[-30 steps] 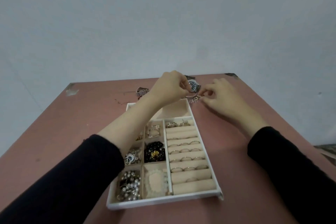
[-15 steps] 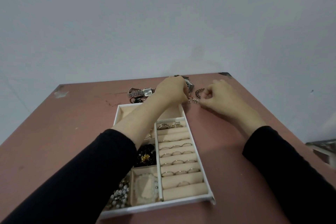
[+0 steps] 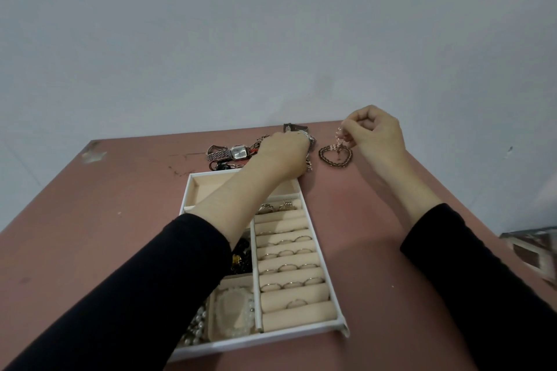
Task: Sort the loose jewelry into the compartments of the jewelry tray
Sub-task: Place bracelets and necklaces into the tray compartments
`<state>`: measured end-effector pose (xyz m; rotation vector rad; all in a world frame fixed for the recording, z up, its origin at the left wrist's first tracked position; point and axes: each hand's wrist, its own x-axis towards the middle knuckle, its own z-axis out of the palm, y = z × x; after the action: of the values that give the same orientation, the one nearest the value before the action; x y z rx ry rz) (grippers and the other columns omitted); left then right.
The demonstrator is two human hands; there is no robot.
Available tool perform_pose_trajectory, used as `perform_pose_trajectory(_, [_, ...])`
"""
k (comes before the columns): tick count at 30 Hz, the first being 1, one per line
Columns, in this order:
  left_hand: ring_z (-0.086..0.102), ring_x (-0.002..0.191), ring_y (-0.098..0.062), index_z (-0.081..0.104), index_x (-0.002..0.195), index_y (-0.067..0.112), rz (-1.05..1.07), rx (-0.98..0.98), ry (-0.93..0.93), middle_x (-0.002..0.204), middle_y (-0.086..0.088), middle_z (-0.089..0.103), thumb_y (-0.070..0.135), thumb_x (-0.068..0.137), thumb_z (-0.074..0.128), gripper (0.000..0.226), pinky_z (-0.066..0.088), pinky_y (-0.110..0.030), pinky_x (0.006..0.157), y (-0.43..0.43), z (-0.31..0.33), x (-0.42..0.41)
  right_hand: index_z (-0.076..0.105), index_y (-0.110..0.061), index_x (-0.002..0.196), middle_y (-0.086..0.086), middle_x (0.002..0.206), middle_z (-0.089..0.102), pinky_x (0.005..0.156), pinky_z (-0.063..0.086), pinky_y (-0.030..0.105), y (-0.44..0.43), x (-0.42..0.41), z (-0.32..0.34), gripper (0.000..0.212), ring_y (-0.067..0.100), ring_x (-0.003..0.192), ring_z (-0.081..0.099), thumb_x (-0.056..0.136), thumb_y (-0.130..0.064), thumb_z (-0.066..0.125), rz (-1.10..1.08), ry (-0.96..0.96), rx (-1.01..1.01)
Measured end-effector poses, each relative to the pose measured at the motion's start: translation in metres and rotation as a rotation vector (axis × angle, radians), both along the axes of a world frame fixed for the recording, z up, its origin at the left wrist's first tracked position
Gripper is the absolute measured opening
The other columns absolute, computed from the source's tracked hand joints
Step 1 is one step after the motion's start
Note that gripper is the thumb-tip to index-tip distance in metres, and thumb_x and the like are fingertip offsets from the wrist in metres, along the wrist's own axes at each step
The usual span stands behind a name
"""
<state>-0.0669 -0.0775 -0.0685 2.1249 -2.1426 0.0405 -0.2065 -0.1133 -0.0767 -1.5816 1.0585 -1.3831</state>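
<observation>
Two hands work past the far end of the tray [image 3: 320, 238]. The left hand [image 3: 283, 156] lies knuckles-up over a pile [image 3: 224, 164] of loose jewelry just beyond the tray's far wall. Its fingertips are hidden behind the hand itself, so I cannot tell whether they grasp anything. A small metal piece [image 3: 309, 166] shows under its right edge, too small to name. The right hand [image 3: 378, 134] is raised beside it, fingers curled, thumb and forefinger pinching one end of a bracelet [image 3: 335, 158]. The rest of the dark-linked bracelet lies in a loop on the table [image 3: 90, 235], right of the pile and outside the tray.

A square-faced watch [image 3: 239, 152] lies clear at the pile's left. A dark strap [image 3: 294, 127] behind the left hand is half covered. The left forearm and its black sleeve [image 3: 150, 295] cross the tray and hide most of the left-hand compartments. Only a bit of black beads [image 3: 241, 253], a pale strand [image 3: 232, 310] and some pearls [image 3: 196, 325] at the near corner show past the sleeve. The right column is in plain view, with rings [image 3: 287, 268] tucked between beige rolls.

The table is dusty pink, scuffed, and chipped at its far left corner. Behind it rises a plain grey-blue wall [image 3: 271, 39]. At the right edge a blurred, framed object [image 3: 536, 250] is cut off, and I cannot make out what it is.
</observation>
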Motion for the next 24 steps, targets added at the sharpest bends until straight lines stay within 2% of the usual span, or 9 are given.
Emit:
perform_pose_trajectory(3, [0.052, 0.111, -0.033, 0.054, 0.113, 0.003, -0.081, -0.091, -0.246, 0.118, -0.015, 0.056, 0.006, 0.089, 0.048, 0.026, 0.037, -0.036, 0.072, 0.004, 0.0, -0.01, 0.057, -0.017, 0.072, -0.003, 0.059, 0.064, 0.061, 0.047, 0.029, -0.001, -0.001, -0.002, 0.014, 0.011, 0.059, 0.057, 0.077, -0.004, 0.058, -0.013, -0.02, 0.008])
perform_pose_trajectory(6, [0.053, 0.109, -0.031, 0.054, 0.11, 0.004, -0.108, -0.107, -0.252, 0.117, -0.013, 0.057, 0.016, 0.088, 0.054, 0.025, 0.038, -0.036, 0.072, 0.005, -0.002, -0.014, 0.059, -0.022, 0.074, -0.006, 0.057, 0.064, 0.067, 0.046, 0.035, -0.002, -0.002, -0.005, 0.016, 0.014, 0.064, 0.057, 0.076, -0.006, 0.059, -0.012, -0.008, 0.021])
perform_pose_trajectory(8, [0.056, 0.102, -0.031, 0.058, 0.101, 0.004, -0.073, -0.111, -0.098, 0.109, -0.013, 0.06, 0.021, 0.084, 0.058, 0.024, 0.038, -0.034, 0.07, 0.005, -0.003, -0.011, 0.061, -0.023, 0.076, -0.006, 0.06, 0.064, 0.068, 0.046, 0.035, -0.002, -0.003, -0.006, 0.017, 0.014, 0.066, 0.058, 0.076, -0.006, 0.059, -0.016, -0.014, 0.033])
perform_pose_trajectory(11, [0.059, 0.081, -0.029, 0.063, 0.082, 0.006, -0.023, -0.153, 0.265, 0.088, -0.011, 0.066, 0.021, 0.077, 0.061, 0.016, 0.043, -0.029, 0.064, 0.007, 0.001, -0.003, 0.062, -0.024, 0.076, -0.004, 0.064, 0.064, 0.068, 0.046, 0.032, -0.002, -0.004, -0.007, 0.018, 0.012, 0.066, 0.059, 0.075, -0.007, 0.059, -0.022, -0.016, 0.036])
perform_pose_trajectory(14, [0.052, 0.058, -0.014, 0.066, 0.076, 0.006, 0.006, -0.234, 0.589, 0.062, 0.001, 0.06, 0.012, 0.076, 0.061, 0.008, 0.041, -0.012, 0.054, 0.018, 0.013, 0.007, 0.063, -0.025, 0.078, -0.004, 0.065, 0.063, 0.069, 0.046, 0.031, 0.003, -0.003, -0.005, 0.02, 0.011, 0.066, 0.058, 0.075, -0.005, 0.059, -0.004, -0.001, 0.036])
perform_pose_trajectory(16, [0.05, 0.053, -0.001, 0.066, 0.078, 0.011, 0.018, -0.288, 0.698, 0.06, 0.008, 0.058, 0.012, 0.078, 0.06, 0.007, 0.038, -0.007, 0.05, 0.032, 0.019, 0.014, 0.063, -0.024, 0.08, -0.003, 0.067, 0.061, 0.068, 0.046, 0.03, 0.01, -0.001, -0.002, 0.022, 0.012, 0.066, 0.057, 0.077, -0.002, 0.06, 0.032, 0.017, 0.022])
perform_pose_trajectory(20, [0.053, 0.055, -0.005, 0.066, 0.081, 0.013, 0.079, -0.314, 0.885, 0.063, 0.005, 0.06, 0.013, 0.081, 0.058, 0.009, 0.047, -0.021, 0.059, 0.063, 0.026, 0.032, 0.064, -0.021, 0.086, -0.002, 0.07, 0.057, 0.057, 0.045, 0.021, 0.033, 0.009, 0.008, 0.023, 0.011, 0.063, 0.054, 0.081, 0.001, 0.061, 0.114, 0.044, -0.022])
perform_pose_trajectory(22, [0.06, 0.067, -0.014, 0.066, 0.083, 0.013, 0.107, -0.31, 0.971, 0.067, 0.003, 0.061, 0.013, 0.083, 0.057, 0.009, 0.054, -0.033, 0.073, 0.081, 0.028, 0.042, 0.065, -0.017, 0.088, 0.001, 0.071, 0.057, 0.056, 0.045, 0.024, 0.049, 0.015, 0.013, 0.02, 0.013, 0.061, 0.053, 0.082, 0.002, 0.061, 0.175, 0.034, -0.02])
perform_pose_trajectory(24, [0.062, 0.072, -0.016, 0.066, 0.082, 0.016, 0.115, -0.323, 1.033, 0.071, 0.002, 0.061, 0.012, 0.083, 0.057, 0.01, 0.055, -0.038, 0.082, 0.101, 0.028, 0.049, 0.066, -0.01, 0.092, 0.006, 0.074, 0.059, 0.058, 0.049, 0.027, 0.068, 0.021, 0.018, 0.016, 0.016, 0.061, 0.055, 0.083, 0.003, 0.061, 0.258, -0.011, -0.005])
